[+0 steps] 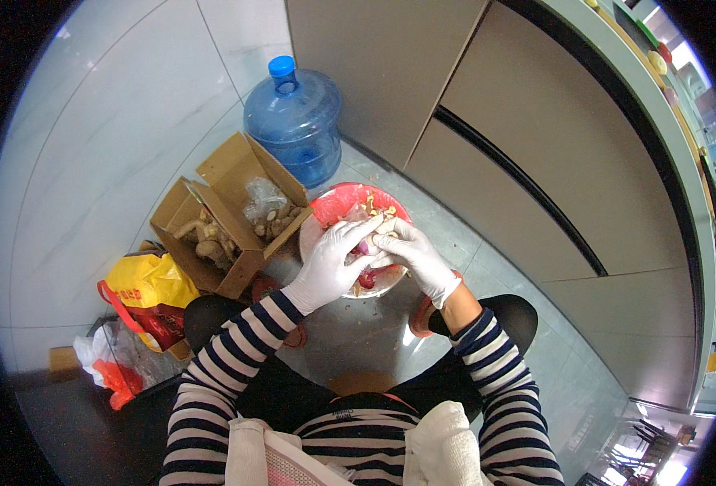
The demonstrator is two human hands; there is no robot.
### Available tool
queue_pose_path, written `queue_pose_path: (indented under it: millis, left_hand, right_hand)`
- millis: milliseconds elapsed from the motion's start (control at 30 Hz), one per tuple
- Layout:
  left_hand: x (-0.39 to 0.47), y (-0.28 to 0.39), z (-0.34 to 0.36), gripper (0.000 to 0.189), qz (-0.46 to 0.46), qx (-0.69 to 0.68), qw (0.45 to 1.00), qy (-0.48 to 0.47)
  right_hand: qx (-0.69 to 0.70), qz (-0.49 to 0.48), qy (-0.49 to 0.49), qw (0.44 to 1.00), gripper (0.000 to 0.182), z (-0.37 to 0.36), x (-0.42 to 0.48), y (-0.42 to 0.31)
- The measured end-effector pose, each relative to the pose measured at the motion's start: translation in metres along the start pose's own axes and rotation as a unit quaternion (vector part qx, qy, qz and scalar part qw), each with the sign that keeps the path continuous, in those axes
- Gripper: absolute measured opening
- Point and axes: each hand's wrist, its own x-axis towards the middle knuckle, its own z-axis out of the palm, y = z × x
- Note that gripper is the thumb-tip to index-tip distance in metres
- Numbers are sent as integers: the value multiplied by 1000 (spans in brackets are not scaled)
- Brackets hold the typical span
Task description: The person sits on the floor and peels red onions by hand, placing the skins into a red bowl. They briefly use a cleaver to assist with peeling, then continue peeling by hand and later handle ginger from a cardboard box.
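Observation:
Both my hands wear thin white gloves and meet over a red and white basin [338, 205] on the floor. Between them is a small purple-and-white bulb [365, 246], perhaps an onion or garlic, partly hidden by the fingers. My left hand [331, 262] grips it from the left with the thumb below. The fingers and thumb of my right hand [417, 254] close on it from the right. Inside the basin lie yellowish peelings [371, 205] and dark red-purple skins [367, 280]. The hands cover much of the basin.
Left of the basin stand an open cardboard box of ginger [212, 249] and another box [230, 164] with brown roots and clear plastic. Behind is a blue water jug [294, 124]. A yellow and red bag [151, 285] sits far left. Cabinet fronts [534, 170] rise on the right.

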Motion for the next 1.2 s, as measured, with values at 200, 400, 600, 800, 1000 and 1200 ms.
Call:
queue_pose_path:
  millis: [200, 400, 600, 800, 1000, 1200]
  left_hand:
    - [3, -2, 0, 49, -45, 5, 998, 45]
    - [4, -5, 2, 36, -87, -52, 993, 53]
    - [4, -4, 4, 27, -126, -85, 988, 36]
    - [3, -6, 8, 25, -126, -131, 982, 51]
    - [0, -18, 12, 28, -164, -229, 958, 49]
    - [0, -22, 13, 18, -175, -305, 935, 51]
  right_hand:
    - [31, -27, 9, 999, 24, -2, 2, -2]
    - [-13, -47, 48, 998, 27, 2, -2, -2]
    - [-36, -54, 53, 996, 27, 5, -5, -2]
    - [-63, -62, 64, 994, 28, 7, -5, -1]
    - [-51, -64, 55, 995, 29, 12, -8, -5]
    - [-26, -60, 62, 996, 28, 11, -6, 0]
